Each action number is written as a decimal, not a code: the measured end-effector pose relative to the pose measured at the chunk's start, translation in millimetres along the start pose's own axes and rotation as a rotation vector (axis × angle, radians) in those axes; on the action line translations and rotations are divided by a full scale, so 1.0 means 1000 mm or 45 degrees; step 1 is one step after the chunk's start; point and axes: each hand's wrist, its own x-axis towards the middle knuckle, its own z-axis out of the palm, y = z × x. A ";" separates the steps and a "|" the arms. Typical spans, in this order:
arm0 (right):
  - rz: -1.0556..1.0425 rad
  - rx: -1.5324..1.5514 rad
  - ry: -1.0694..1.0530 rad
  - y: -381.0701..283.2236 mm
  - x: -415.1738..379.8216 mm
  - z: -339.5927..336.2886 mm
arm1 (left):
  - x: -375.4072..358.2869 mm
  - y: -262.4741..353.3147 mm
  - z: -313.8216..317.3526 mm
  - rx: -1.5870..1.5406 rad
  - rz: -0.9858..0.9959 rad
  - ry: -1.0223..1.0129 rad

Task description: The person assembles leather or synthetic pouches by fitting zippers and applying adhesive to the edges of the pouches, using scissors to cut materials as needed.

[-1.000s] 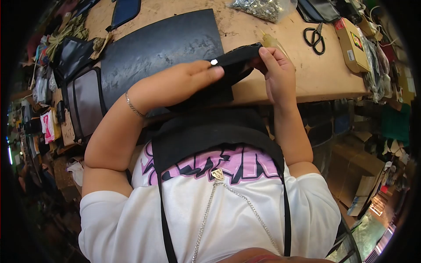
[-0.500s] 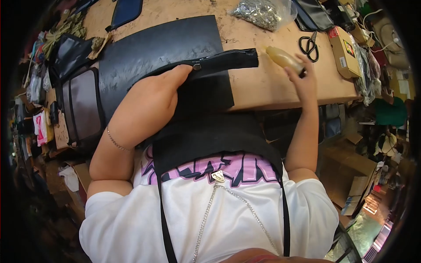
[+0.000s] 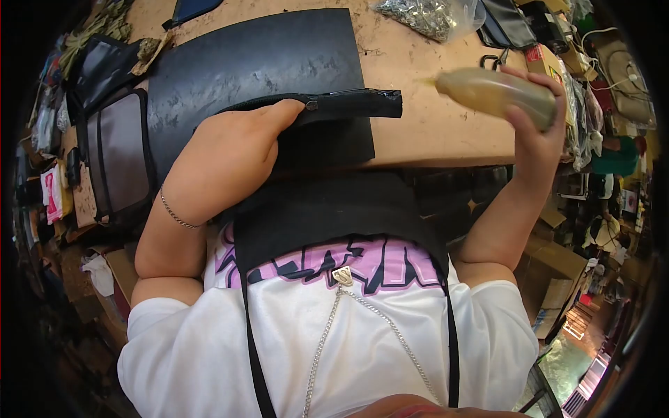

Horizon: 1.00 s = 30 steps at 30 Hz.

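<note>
Left hand [image 3: 233, 150] presses flat on black zippered fabric piece [image 3: 334, 111], centre frame. Right hand [image 3: 533, 132] grips glue bottle [image 3: 495, 94], upper right, partly hiding scissors [image 3: 491, 61]. Hardware bag [image 3: 428, 15] on counter [image 3: 432, 132], top.

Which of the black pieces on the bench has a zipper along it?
The narrow black fabric strip under the left hand; a zipper runs its length. The large black mat beneath is plain and flat.

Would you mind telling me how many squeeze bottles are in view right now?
1. The squeeze bottle is lifted above the workbench in the right hand, nozzle pointing left. Others may be hidden in the clutter at the bench's far right.
</note>
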 end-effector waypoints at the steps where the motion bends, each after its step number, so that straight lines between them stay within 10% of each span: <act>1: -0.053 -0.276 -0.014 0.002 0.003 0.005 | 0.000 0.000 0.000 0.001 -0.003 0.000; 5: 0.213 0.172 0.052 0.001 0.006 0.011 | 0.003 -0.003 0.001 0.006 -0.019 -0.003; 30: 0.024 -0.304 -0.241 0.005 0.016 0.008 | 0.009 -0.006 -0.003 -0.011 -0.069 -0.042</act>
